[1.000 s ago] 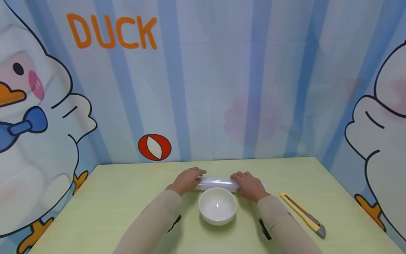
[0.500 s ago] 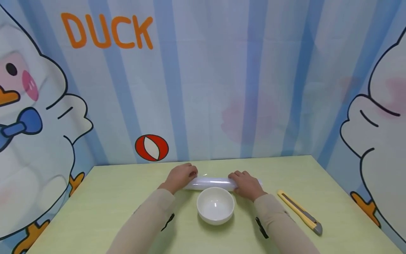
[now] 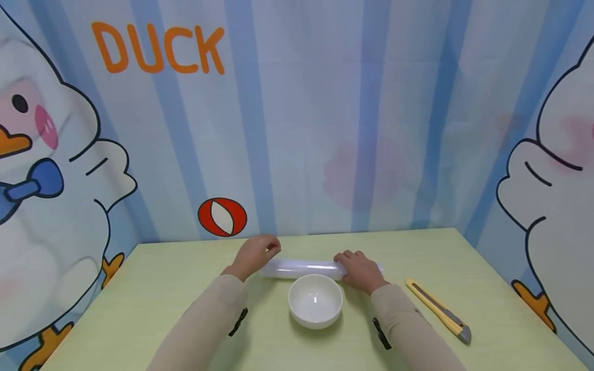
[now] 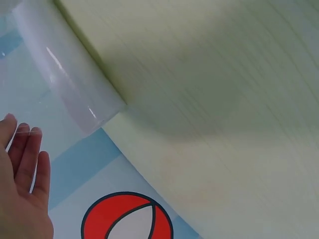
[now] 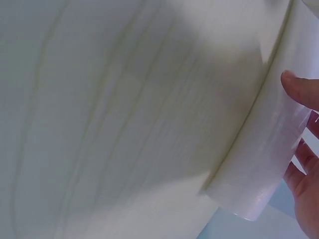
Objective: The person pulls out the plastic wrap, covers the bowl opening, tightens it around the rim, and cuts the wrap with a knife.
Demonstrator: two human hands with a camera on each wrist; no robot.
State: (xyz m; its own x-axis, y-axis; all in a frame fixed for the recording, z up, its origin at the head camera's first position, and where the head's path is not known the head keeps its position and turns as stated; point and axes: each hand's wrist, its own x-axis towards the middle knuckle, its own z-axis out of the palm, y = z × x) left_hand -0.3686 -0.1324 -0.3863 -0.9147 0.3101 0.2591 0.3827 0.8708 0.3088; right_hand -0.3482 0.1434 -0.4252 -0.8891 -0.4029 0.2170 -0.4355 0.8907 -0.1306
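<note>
A roll of clear cling film (image 3: 301, 269) lies crosswise on the table behind a white bowl (image 3: 315, 301). My right hand (image 3: 363, 271) grips the roll near its right end; in the right wrist view the thumb is on the near side and the fingers (image 5: 305, 158) wrap the far side. Raised just beyond the roll's left end, my left hand (image 3: 254, 254) has thumb and fingertips together. The left wrist view shows a thin, see-through edge of film between the left thumb and fingertips (image 4: 36, 131), with faint glints of film toward the roll.
A yellow utility knife (image 3: 438, 312) lies on the pale green table (image 3: 185, 288), right of the right forearm. The bowl stands between the two forearms, close in front of the roll. Behind the table hangs a blue striped backdrop (image 3: 297, 129) with duck pictures.
My left hand has moved left off the roll's left end and lifted, its fingertips drawn together. The right hand stays on the roll. Bowl and knife have not moved on the table.
</note>
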